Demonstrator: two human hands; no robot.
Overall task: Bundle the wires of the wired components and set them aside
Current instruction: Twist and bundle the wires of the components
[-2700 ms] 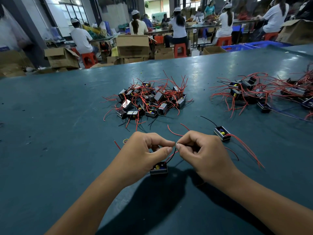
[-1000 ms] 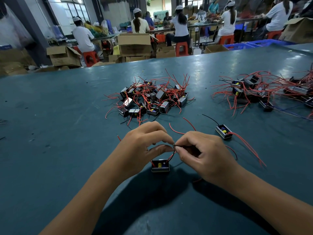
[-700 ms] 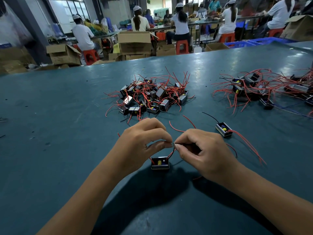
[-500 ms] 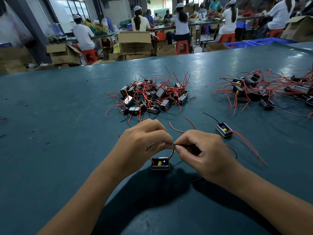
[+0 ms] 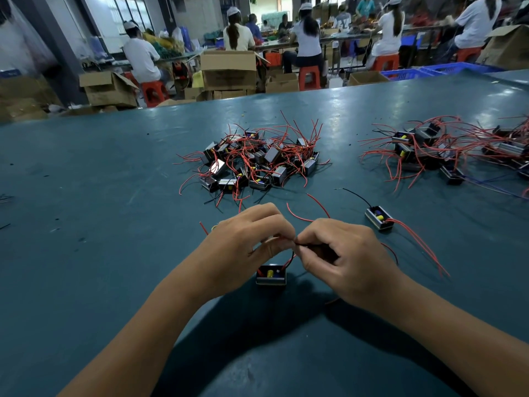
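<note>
Wires pinched between two hands

Fingertips hide where the wires (image 5: 289, 257) meet. Left hand (image 5: 246, 247) and right hand (image 5: 347, 257) both curl, pinching them just above the small component (image 5: 271, 275) on the desk (image 5: 86, 253). Farther off, a component pile (image 5: 254, 161); another right, blurred (image 5: 446, 150).

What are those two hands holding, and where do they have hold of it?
Both the left hand and right hand pinch the wires of the small component, just above it; its body rests untouched on the table.
</note>
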